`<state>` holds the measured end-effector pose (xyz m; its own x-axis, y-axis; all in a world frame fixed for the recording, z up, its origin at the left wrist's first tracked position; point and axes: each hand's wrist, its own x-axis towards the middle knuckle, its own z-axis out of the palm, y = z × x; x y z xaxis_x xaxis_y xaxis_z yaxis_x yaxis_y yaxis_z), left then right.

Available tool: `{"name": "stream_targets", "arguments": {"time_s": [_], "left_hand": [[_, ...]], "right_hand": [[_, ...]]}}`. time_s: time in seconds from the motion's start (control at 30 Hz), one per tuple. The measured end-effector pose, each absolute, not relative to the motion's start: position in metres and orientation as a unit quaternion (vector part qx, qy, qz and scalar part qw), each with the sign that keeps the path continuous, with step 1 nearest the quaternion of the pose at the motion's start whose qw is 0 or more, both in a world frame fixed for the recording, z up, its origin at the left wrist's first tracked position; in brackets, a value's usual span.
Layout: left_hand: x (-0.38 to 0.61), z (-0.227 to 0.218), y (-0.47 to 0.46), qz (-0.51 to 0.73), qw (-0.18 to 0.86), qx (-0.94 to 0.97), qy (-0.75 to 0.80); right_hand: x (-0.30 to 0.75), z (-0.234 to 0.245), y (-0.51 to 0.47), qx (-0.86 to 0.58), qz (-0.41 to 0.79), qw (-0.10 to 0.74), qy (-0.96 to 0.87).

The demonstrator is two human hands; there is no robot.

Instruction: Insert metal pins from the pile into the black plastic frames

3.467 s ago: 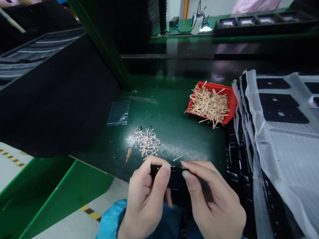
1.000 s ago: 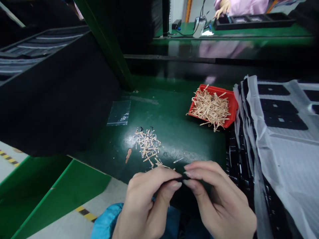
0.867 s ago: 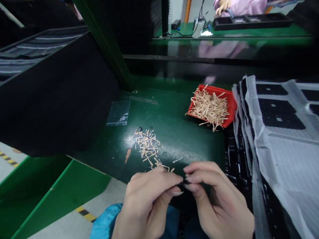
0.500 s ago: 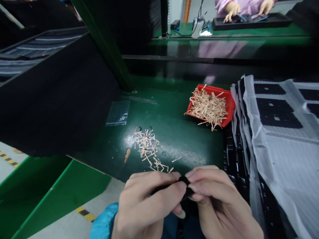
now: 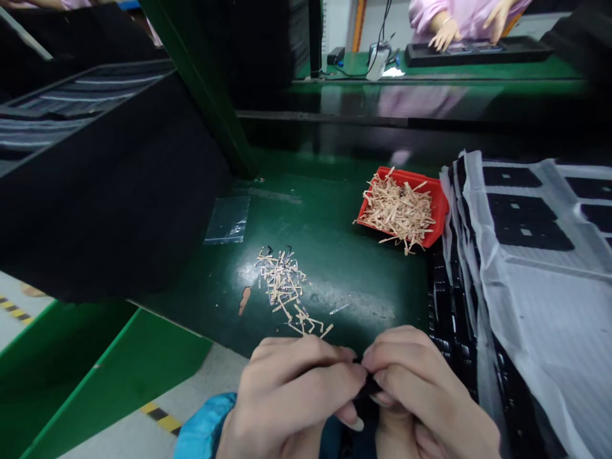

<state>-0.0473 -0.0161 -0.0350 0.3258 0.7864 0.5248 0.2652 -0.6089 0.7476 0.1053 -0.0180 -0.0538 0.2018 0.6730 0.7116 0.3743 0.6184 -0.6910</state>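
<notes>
My left hand [image 5: 287,398] and my right hand [image 5: 425,389] meet at the bottom of the view, fingertips pinching a small black piece [image 5: 368,386] between them. Most of that piece is hidden by my fingers. A loose pile of thin tan strips [image 5: 282,287] lies on the green bench top [image 5: 344,274], just beyond my left hand and not touching it. Further off, a red plastic tray [image 5: 437,213] holds a heap of the same strips.
Stacked black trays under a white sheet [image 5: 526,274] fill the right side. A clear plastic bag [image 5: 227,220] lies on the bench beside a large black panel [image 5: 109,191]. Beyond, a co-worker's hands [image 5: 459,32] work over a black tray.
My hands have come together and dropped lower in view, now hiding most of the black piece, which showed as a longer strip earlier. The co-worker's hands have appeared over the far tray.
</notes>
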Motion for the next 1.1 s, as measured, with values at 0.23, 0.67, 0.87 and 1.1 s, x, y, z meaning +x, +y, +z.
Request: {"name": "stream_targets", "arguments": {"time_s": [0.23, 0.67, 0.87, 1.1], "left_hand": [[-0.04, -0.032, -0.013, 0.466, 0.291, 0.756, 0.356], [-0.046, -0.042, -0.014, 0.464, 0.338, 0.743, 0.346], [-0.047, -0.038, -0.015, 0.443, 0.343, 0.746, 0.359], [-0.045, -0.034, -0.021, 0.381, 0.332, 0.771, 0.388]], "right_hand": [[0.113, -0.064, -0.019, -0.401, 0.148, 0.664, -0.613], [0.117, -0.069, -0.012, -0.391, 0.172, 0.664, -0.614], [0.118, -0.074, -0.014, -0.388, 0.158, 0.685, -0.596], [0.113, -0.079, -0.015, -0.41, 0.201, 0.688, -0.564]]}}
